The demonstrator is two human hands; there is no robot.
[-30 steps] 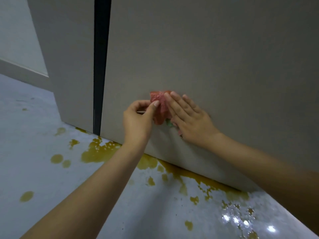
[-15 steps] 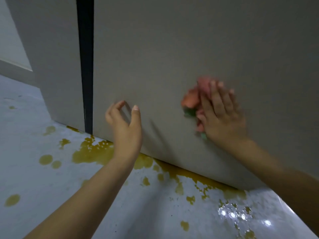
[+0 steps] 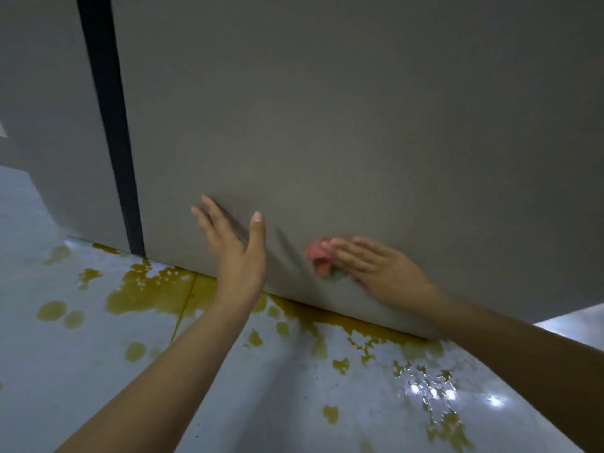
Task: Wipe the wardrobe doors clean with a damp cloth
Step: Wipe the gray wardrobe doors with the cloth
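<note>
The right hand presses a crumpled pink-and-green cloth flat-fingered against the grey matte wardrobe door — unclenched. The left hand, beside it, holds nothing. Risk: the cloth slips downward into the yellow-brown floor spill below — smearing follows.

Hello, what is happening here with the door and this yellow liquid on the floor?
A person is wiping the lower part of a grey wardrobe door. The right hand presses a pink cloth flat against the door with straight fingers. The left hand is open beside it and holds nothing. Yellow-brown liquid lies in puddles on the floor along the bottom of the door, not yet wiped.
</note>
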